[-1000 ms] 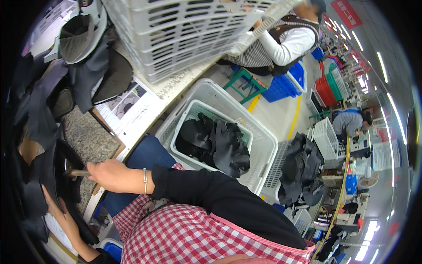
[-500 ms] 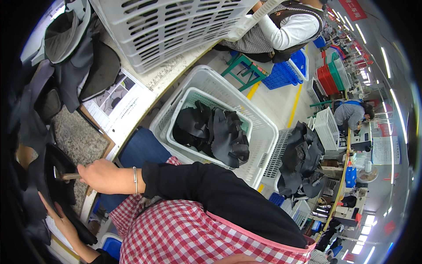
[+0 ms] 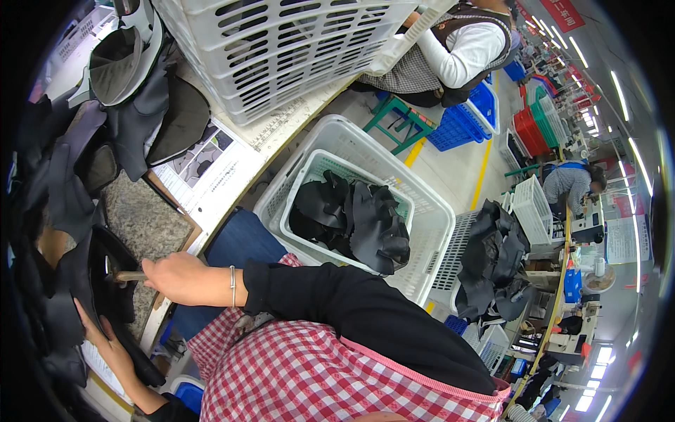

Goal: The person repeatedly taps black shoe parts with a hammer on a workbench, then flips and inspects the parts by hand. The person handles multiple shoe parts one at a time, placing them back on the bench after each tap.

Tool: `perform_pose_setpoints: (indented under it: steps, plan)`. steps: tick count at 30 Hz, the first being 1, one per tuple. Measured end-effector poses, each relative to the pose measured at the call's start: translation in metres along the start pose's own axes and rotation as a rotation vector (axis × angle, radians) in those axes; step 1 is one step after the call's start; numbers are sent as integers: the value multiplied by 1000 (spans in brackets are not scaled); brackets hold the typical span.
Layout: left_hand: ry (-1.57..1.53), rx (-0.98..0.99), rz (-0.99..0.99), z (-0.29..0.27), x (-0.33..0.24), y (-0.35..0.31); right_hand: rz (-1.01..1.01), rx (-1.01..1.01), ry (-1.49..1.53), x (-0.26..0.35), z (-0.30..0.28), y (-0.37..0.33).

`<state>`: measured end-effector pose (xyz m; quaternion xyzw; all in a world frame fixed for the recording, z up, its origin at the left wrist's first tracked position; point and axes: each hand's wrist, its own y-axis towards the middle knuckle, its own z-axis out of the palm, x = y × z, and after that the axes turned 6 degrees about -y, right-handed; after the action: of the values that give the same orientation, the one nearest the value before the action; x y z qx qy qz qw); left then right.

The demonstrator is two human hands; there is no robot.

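My right hand [image 3: 172, 279] is closed round the wooden handle of a hammer [image 3: 129, 276], whose metal head is over a black leather piece [image 3: 105, 292]. That piece lies on a speckled stone slab [image 3: 137, 218] at the left. Below the hammer, my left hand [image 3: 112, 352] grips the same piece, fingers stretched along it and thumb apart. Part of the leather is dark and blurred at the picture's rim. More black shoe uppers [image 3: 130, 119] are heaped beyond the slab.
A white crate [image 3: 246, 105] stands on the table beside a printed sheet [image 3: 225, 165]. Next to the table, a large white basket [image 3: 432, 250] holds a smaller crate of black leather pieces [image 3: 376, 228]. Another person [image 3: 464, 49] sits beyond, near a green stool [image 3: 401, 123].
The whole view has shifted slightly, so things appear a little farther right and lower. Both hands keep nearly the same place on the hammer and the leather.
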<state>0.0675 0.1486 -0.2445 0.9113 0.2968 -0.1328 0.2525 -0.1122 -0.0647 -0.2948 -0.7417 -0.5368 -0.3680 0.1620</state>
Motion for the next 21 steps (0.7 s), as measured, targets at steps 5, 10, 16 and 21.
perform_pose_setpoints:
  steps: [5, 10, 16, 21]
  plan:
    - [-12, 14, 7, 0, -5, 2, -11, -12, -3, 6, -10, -3]
    - [-131, 56, -34, -2, -1, 5, -98, -70, -17, 0, -7, -6]
    - [-314, 115, -260, -8, 4, 2, -26, 143, -71, -4, -36, -1]
    - [-332, 183, -391, -9, 5, 6, -30, 29, -197, 36, -82, 7]
